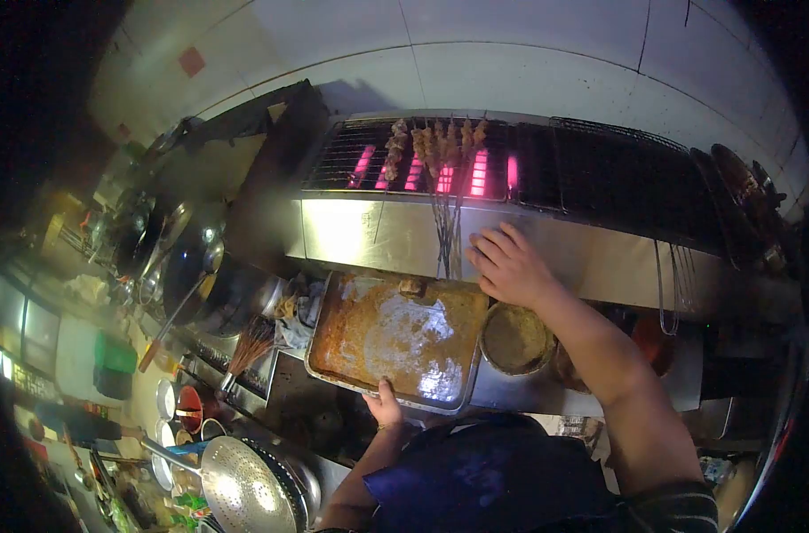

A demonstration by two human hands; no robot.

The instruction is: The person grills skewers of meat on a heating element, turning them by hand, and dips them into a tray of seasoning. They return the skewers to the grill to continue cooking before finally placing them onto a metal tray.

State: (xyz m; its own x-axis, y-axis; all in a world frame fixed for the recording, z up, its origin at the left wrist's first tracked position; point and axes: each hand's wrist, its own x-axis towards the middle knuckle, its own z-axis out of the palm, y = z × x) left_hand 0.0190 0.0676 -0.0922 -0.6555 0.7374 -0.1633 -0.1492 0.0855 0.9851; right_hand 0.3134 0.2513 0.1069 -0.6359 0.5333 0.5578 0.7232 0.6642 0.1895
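My left hand (385,409) grips the near rim of a shallow metal tray (342,302), its thumb over the edge. The tray is coated with orange-brown grease, and a small brown lump (411,287) lies at its far side. My right hand (511,265) is over the steel ledge (529,233) by the tray's far right corner, palm down with fingers apart and slightly bent. Just left of it are the stick ends of a bunch of meat skewers (446,147), whose meat lies over the grill. One separate skewer (394,151) lies to their left.
Glowing pink elements show under the wire grill (342,155). A round bowl (516,338) stands right of the tray. To the left are a bamboo brush (251,346), a ladle (212,258) and a wok. A perforated strainer (244,487) is at lower left; wire tongs (666,284) hang at right.
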